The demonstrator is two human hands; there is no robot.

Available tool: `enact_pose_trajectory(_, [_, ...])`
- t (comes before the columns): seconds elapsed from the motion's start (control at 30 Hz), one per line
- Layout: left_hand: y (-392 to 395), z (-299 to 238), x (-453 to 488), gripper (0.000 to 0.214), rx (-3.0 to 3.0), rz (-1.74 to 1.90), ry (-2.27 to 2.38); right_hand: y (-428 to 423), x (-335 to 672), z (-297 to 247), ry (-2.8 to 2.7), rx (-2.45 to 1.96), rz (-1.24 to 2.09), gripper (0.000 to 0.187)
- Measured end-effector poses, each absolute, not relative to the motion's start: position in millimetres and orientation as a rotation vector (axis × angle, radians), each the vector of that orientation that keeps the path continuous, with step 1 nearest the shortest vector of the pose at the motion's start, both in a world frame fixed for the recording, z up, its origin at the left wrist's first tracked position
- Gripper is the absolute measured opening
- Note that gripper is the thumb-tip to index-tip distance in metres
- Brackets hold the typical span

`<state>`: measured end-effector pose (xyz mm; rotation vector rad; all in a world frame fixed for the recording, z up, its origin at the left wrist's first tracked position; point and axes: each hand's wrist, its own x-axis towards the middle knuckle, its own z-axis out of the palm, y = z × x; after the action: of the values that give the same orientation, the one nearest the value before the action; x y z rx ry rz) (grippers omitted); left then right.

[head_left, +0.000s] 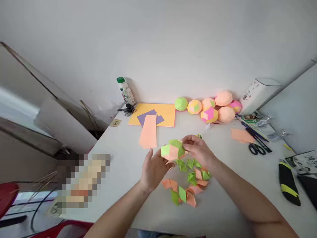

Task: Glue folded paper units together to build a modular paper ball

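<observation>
Between my two hands a partly built paper origami ball, green and peach, is held above the white table. My left hand supports it from the left and below, thumb up and fingers curled under it. My right hand grips its right side, with the fingertips pressed on the green paper. Just below the ball lie several folded green paper units and peach paper units, loosely scattered. The ball's underside is partly hidden by my fingers.
Finished paper balls stand along the wall. Peach paper strips lie over a yellow sheet, near a white bottle and keys. To the right are scissors, a cutter and a black-yellow case.
</observation>
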<state>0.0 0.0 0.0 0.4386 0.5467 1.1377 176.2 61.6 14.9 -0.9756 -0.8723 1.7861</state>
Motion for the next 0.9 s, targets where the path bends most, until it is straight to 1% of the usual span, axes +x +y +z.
enact_pose_trajectory(0.13, [3.1, -2.7, -0.3, 0.055, 0.361, 1.124, 0.582, 71.1, 178.6, 8.8, -0.722, -0.984, 1.852, 0.026])
enact_pose_trajectory(0.27, [4.0, -3.2, -0.8, 0.053, 0.356, 1.066, 0.604, 73.9, 180.8, 7.2, -0.691, -1.011, 1.859, 0.026])
enact_pose_trajectory(0.4, [4.5, -4.7, 0.3, 0.053, 0.458, 0.986, 0.670, 73.6, 182.7, 8.2, -0.687, -1.041, 1.847, 0.026])
enact_pose_trajectory(0.53, [3.3, -9.5, 2.9, 0.047, 0.652, 0.988, 0.888, 70.3, 182.6, 12.0, -0.720, -1.055, 1.835, 0.029])
enact_pose_trajectory(0.6, [1.2, -11.8, 2.8, 0.045, 0.725, 1.035, 1.015, 66.2, 182.0, 15.4, -0.823, -1.057, 1.822, 0.029])
enact_pose_trajectory(0.73, [-4.3, -12.4, -1.1, 0.042, 0.898, 1.150, 1.257, 54.1, 180.7, 22.0, -1.273, -1.076, 1.720, 0.022])
enact_pose_trajectory(0.83, [-6.5, -9.9, -3.6, 0.034, 1.078, 1.151, 1.221, 45.7, 179.5, 23.9, -1.559, -1.060, 1.702, 0.022])
enact_pose_trajectory(0.9, [-6.4, -9.0, -3.7, 0.029, 1.074, 1.052, 1.130, 42.0, 178.6, 23.5, -1.696, -1.055, 1.706, 0.024])
